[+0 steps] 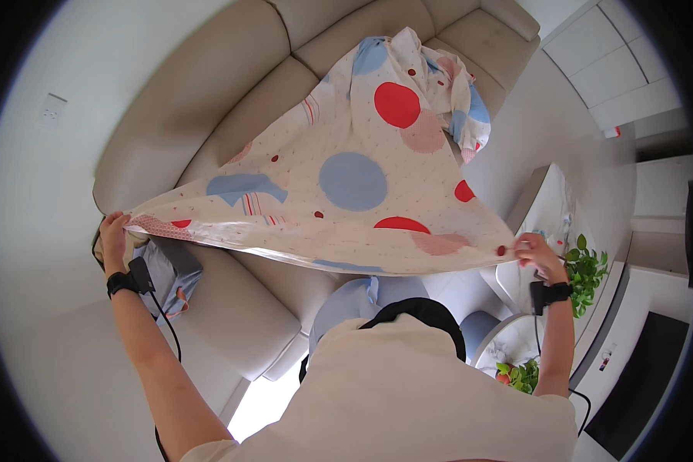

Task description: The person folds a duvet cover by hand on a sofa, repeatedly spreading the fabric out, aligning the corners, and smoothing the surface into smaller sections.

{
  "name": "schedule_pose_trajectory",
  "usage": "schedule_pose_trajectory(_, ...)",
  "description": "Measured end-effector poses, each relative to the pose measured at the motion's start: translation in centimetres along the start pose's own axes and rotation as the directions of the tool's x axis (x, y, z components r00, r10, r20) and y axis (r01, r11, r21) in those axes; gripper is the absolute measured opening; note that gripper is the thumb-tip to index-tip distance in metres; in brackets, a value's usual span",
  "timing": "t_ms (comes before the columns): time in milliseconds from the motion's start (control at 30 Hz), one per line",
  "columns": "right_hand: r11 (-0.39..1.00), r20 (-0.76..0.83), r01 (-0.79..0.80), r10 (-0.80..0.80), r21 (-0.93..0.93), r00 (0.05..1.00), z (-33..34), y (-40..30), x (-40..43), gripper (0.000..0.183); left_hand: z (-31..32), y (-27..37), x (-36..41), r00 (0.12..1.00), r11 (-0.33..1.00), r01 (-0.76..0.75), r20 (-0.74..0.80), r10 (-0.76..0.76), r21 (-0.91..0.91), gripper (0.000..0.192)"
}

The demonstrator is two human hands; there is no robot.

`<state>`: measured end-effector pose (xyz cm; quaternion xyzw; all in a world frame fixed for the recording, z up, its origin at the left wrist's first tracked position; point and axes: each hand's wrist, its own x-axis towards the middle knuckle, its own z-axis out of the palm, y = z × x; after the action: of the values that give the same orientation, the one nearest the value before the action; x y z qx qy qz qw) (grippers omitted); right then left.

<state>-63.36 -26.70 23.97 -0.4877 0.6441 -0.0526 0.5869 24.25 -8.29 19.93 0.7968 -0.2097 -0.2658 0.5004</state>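
A large cream cloth sheet (300, 219) with blue, red and pink dots is stretched wide before me. At far left, my left hand (114, 230) pinches one corner of it. On the other side my right hand (536, 253) grips the opposite corner between thumb and fingers. The near edge runs nearly taut between my hands and sags a little in the middle. Toward the back the sheet narrows and lies bunched in folds on the beige sofa (208, 98). Both wrists wear black straps with small cabled devices.
Below my left hand, a grey fabric box or bag (179, 265) sits on the sofa. Marble-topped tables (546, 202) stand at right, near leafy green plants (586, 277). White cabinets (606, 63) line the far right. A wall socket (53, 108) is at left.
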Motion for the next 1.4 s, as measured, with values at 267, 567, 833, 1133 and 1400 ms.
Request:
schedule_pose_trajectory(267, 0.915, 0.740, 0.368, -0.129, -0.168, 0.660, 20.4, -10.1, 4.0, 0.011, 5.7, 3.4, -5.0, 0.933, 0.725, -0.326, 0.086, 0.348, 0.607, 0.008)
schedule_pose_trajectory(567, 0.725, 0.946, 0.657, -0.321, 0.208, 0.055, 38.9, -17.9, -3.7, 0.011, 7.4, 6.9, -13.3, 0.726, 0.501, -0.633, 0.226, 0.650, 0.591, 0.009)
schedule_pose_trajectory(833, 0.831, 0.963, 0.490, -0.255, 0.262, -0.083, 47.3, -17.5, -4.3, 0.010, 2.4, 5.0, -17.5, 0.725, 0.495, -0.625, 0.213, 0.655, 0.604, 0.009)
schedule_pose_trajectory(1133, 0.718, 0.869, 0.649, -0.128, -0.251, 0.478, 54.9, -2.5, 8.0, 0.014, 2.0, -18.1, -16.2, 0.876, 0.649, -0.428, 0.114, 0.468, 0.629, 0.013)
schedule_pose_trajectory(1400, 0.881, 0.926, 0.471, -0.146, -0.038, 0.348, 58.9, -3.3, 4.8, 0.016, 2.8, -25.5, -18.9, 0.985, 0.680, -0.120, -0.001, 0.175, 0.723, 0.012)
